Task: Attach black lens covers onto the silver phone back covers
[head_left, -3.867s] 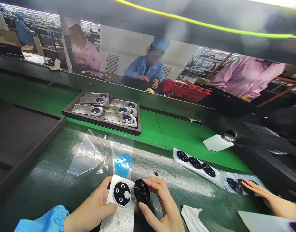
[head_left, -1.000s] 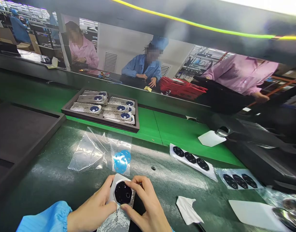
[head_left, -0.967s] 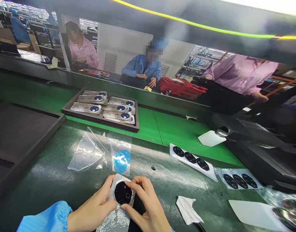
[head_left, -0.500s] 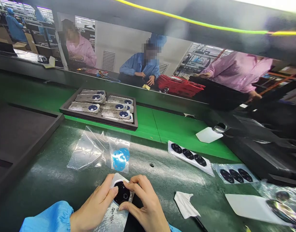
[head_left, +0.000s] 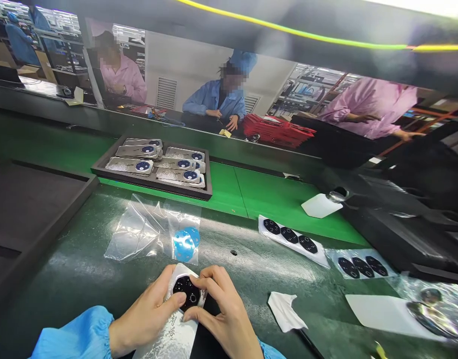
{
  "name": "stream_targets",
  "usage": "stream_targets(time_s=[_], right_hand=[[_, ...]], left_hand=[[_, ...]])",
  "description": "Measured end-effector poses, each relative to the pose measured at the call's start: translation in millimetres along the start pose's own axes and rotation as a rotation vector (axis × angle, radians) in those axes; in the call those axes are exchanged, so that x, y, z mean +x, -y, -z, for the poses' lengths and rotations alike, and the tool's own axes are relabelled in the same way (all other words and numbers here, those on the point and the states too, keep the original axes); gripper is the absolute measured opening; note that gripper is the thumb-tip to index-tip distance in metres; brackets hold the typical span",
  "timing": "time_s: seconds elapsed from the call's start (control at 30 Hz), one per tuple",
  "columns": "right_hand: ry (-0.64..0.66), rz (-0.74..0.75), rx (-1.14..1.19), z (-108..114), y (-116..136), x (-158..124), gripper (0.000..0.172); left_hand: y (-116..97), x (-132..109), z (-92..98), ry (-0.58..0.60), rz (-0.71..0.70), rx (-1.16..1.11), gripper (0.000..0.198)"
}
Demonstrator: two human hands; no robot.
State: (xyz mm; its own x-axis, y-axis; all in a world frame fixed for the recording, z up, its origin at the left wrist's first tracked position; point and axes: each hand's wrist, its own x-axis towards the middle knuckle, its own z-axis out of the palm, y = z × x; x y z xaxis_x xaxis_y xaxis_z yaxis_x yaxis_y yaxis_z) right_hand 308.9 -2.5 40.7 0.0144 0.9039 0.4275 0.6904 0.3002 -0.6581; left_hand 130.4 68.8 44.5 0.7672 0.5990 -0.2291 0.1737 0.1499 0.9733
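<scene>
Low in the middle, a silver panel (head_left: 172, 336) with dark handwriting on it lies between my hands, its near end cut off by the frame. A round black disc (head_left: 186, 288) with small holes and a ring mark sits at its far end. My left hand (head_left: 148, 311) grips the panel along its left side, the thumb tip lying on the disc's lower left. From the right, my right hand (head_left: 225, 309) spans the disc, index fingertip at its upper edge and thumb at its lower edge. Something black beneath the panel is mostly hidden.
A black tray (head_left: 96, 172) at the back holds several silver panels with blue discs. Clear film (head_left: 133, 234) and blue stickers (head_left: 186, 244) lie ahead. Rightward are strips of black discs (head_left: 288, 234), a white cloth (head_left: 284, 311) and white-and-chrome pieces (head_left: 381, 316). Co-workers sit behind.
My left thumb has slid further onto the disc, and my right fingers stay at its edges. The view has shifted slightly. At the back right, a pink-sleeved person's hands have moved.
</scene>
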Motion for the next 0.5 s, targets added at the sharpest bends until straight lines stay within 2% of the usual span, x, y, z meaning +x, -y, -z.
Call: stream_targets(time_s=[0.23, 0.37, 0.5], right_hand=[[0.008, -0.066, 0.096, 0.5, -2.3, 0.7, 0.041], [-0.061, -0.114, 0.147, 0.1, -4.8, -1.5, 0.033], [-0.134, -0.271, 0.243, -3.1, -5.4, -3.7, 0.028]], left_hand=[[3.3, 1.2, -0.2, -0.041, -0.023, -0.07, 0.034], [0.5, 1.7, 1.2, -0.065, -0.037, -0.121, 0.038], [-2.3, 3.2, 3.9, -0.09, -0.056, -0.193, 0.038]])
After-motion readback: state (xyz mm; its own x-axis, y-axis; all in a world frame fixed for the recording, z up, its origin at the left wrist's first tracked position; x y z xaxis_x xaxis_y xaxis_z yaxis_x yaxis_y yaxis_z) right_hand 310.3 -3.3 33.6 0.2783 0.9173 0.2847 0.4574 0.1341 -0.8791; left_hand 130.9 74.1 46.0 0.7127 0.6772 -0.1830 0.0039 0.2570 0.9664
